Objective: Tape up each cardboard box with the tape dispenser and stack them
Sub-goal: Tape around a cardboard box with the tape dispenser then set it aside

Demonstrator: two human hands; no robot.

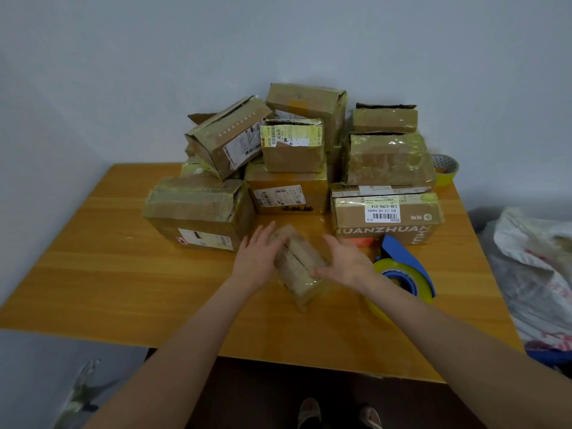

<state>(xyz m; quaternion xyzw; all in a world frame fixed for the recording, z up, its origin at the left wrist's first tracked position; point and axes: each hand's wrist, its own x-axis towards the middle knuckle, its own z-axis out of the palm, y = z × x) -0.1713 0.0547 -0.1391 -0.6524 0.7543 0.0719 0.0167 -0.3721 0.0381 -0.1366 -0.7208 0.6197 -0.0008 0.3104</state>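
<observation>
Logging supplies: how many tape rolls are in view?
2: one roll in the blue dispenser, front right; a loose roll at the table's far right corner; boxes may hide more.

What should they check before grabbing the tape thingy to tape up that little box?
1. Small box sits between the two hands, over the table: ok.
2. Left hand and right hand both touch it: ok.
3. Tape dispenser lies close beside the right hand: ok.
4. Dispenser has a roll of tape on it: ok.
5. Small box's flaps are folded flat: cannot tell, it is blurred.
6. One hand is free to pick up the dispenser: not ok, both are on the box.
</observation>
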